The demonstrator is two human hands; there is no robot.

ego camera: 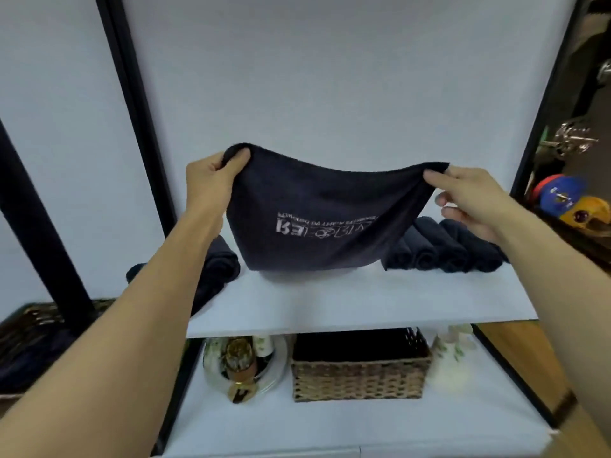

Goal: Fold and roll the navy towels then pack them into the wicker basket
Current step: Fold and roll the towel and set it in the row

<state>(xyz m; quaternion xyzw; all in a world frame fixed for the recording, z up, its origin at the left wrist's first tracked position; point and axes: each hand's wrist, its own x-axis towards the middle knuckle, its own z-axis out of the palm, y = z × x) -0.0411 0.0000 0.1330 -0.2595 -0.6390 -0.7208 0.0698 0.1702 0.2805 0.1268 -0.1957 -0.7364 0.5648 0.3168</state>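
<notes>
A navy towel with pale upside-down lettering hangs in the air above the white shelf. My left hand pinches its left top corner and my right hand pinches its right top corner. The towel's lower edge just reaches the shelf. Several rolled navy towels lie in a row behind it at the right. A loose navy towel lies at the left, partly hidden by my left forearm. The wicker basket stands on the lower level, under the shelf's front edge.
A glass plate with bottles sits left of the basket and a white floral vase to its right. A second dark wicker basket holds dark cloth at the far left. Black frame posts flank the shelf. Colourful objects lie at the far right.
</notes>
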